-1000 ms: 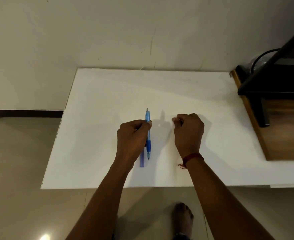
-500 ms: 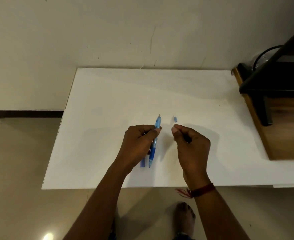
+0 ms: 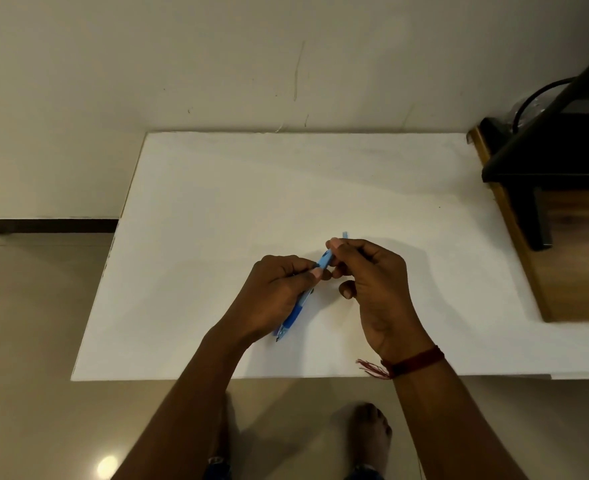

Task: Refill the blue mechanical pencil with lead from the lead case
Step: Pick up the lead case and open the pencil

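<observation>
Step in hand, as judged: opening the rear end of the blue mechanical pencil (image 3: 323, 262) for loading. Held slantwise over the white table (image 3: 217, 202) in the left hand (image 3: 279, 292), fingers curled round the barrel, tip pointing back toward that wrist. Pinched at the upper end between thumb and forefinger of the right hand (image 3: 372, 289), other fingers loosely curled; cannot tell whether anything more is pinched there. Small blue piece (image 3: 345, 234), likely the end cap, on the table just beyond the right fingertips.

Next, probably: free the barrel opening, then fetch a lead. Calls for a steady barrel and a light pinch, thin lead being apt to snap. Lead case not plainly made out, possibly covered by the left hand.

Well to the right of the right hand: wooden furniture (image 3: 580, 271), black cable (image 3: 535, 95) behind. In the way: nothing but the hands' own cover.
</observation>
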